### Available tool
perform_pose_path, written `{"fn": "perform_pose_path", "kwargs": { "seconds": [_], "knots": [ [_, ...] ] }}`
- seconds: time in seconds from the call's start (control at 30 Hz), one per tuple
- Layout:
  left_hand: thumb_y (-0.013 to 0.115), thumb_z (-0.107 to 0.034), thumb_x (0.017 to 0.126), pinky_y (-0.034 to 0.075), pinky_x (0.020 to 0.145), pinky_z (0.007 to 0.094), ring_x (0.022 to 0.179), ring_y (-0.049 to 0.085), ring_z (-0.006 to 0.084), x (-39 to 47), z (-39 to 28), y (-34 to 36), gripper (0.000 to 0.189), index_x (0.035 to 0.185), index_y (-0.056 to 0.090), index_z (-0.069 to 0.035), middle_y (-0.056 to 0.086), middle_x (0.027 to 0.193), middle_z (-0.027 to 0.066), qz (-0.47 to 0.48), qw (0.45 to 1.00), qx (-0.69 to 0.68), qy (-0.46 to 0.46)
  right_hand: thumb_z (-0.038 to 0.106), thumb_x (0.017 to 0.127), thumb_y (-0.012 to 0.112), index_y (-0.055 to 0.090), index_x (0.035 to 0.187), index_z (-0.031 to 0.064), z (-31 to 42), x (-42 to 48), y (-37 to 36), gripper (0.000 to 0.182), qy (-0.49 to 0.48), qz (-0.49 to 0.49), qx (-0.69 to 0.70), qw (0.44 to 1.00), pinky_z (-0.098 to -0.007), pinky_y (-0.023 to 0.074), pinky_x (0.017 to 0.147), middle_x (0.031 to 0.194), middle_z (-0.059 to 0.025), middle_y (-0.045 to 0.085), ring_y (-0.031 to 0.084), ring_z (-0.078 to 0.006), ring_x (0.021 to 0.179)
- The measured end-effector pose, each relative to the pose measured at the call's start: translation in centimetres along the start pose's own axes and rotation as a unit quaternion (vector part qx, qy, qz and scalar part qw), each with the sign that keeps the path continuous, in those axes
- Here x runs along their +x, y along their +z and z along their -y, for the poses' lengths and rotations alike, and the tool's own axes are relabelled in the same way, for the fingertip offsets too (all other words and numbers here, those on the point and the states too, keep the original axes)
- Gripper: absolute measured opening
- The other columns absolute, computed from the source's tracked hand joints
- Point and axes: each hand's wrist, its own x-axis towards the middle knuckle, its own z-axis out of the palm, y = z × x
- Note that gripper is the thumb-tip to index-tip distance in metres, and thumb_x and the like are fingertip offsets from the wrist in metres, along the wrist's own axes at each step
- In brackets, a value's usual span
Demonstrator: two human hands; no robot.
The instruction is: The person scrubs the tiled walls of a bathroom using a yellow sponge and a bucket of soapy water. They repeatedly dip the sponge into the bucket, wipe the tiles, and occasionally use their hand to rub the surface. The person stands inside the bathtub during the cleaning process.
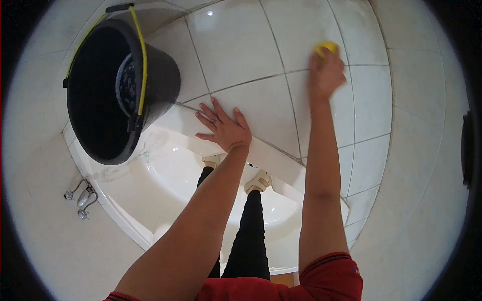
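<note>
My right hand is closed around a yellow sponge and presses it to the white tiled ledge at the upper right. Motion blurs that hand a little. Fingers spread, my left hand lies flat on the ledge near its front edge, with a ring on one finger and nothing in the grasp. To its left stands a black plastic bucket with a yellow handle. Inside the bucket, dark water with patches of foam shows at the bottom.
Below the ledge is a white bathtub, in which my feet stand in beige sandals. A chrome tap is mounted on the left wall. Tiled walls rise on both sides. A dark object shows at the right rim.
</note>
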Motion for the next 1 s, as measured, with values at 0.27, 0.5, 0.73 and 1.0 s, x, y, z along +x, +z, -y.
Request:
{"fn": "perform_pose_path", "kwargs": {
  "seconds": [0.27, 0.5, 0.73, 1.0],
  "knots": [
    [0.039, -0.048, 0.094, 0.006, 0.101, 0.0768, 0.146, 0.007, 0.0388, 0.2, 0.5, 0.3, 0.066, 0.151, 0.021, -0.018, 0.011, 0.159, 0.0146, -0.038, 0.999, -0.021, 0.003, 0.023, 0.075, 0.074, 0.063, 0.099, 0.0172, 0.2, -14.1, -6.3, 0.027, -0.213, 0.113, 0.149, 0.959, -0.0425, 0.0429, 0.084, 0.123, -0.0048, 0.059, 0.055, -0.0280, 0.109],
    [0.036, -0.053, 0.094, 0.010, 0.100, 0.0774, 0.146, 0.010, 0.0357, 0.1, 0.2, 1.2, 0.067, 0.150, 0.024, -0.019, 0.015, 0.158, 0.0136, -0.054, 0.998, -0.018, 0.002, 0.022, 0.074, 0.083, 0.055, 0.074, 0.0025, -20.7, -29.0, -22.5, 0.034, 0.331, 0.072, 0.103, 0.935, -0.0339, 0.0445, 0.066, 0.078, -0.0061, 0.055, 0.052, -0.0196, 0.074],
    [0.034, -0.058, 0.093, 0.011, 0.101, 0.0764, 0.146, 0.012, 0.0321, 1.1, 1.3, 3.4, 0.068, 0.151, 0.024, -0.023, 0.016, 0.159, 0.0097, -0.064, 0.998, -0.008, -0.006, 0.025, 0.077, 0.079, 0.069, 0.106, -0.0005, -28.3, -42.9, -32.0, 0.040, 0.645, 0.059, 0.190, 0.738, -0.0253, 0.0472, 0.075, 0.075, -0.0015, 0.060, 0.057, -0.0115, 0.074],
    [0.039, -0.058, 0.092, 0.015, 0.100, 0.0758, 0.144, 0.013, 0.0354, 2.9, 3.2, 4.5, 0.068, 0.147, 0.031, -0.019, 0.020, 0.156, 0.0133, -0.089, 0.993, -0.052, 0.061, 0.027, 0.083, 0.073, 0.069, 0.095, -0.0007, -32.0, -44.2, -27.7, 0.031, 0.608, -0.102, 0.104, 0.781, -0.0335, 0.0490, 0.080, 0.092, -0.0137, 0.068, 0.063, -0.0227, 0.086]
  ]
}}
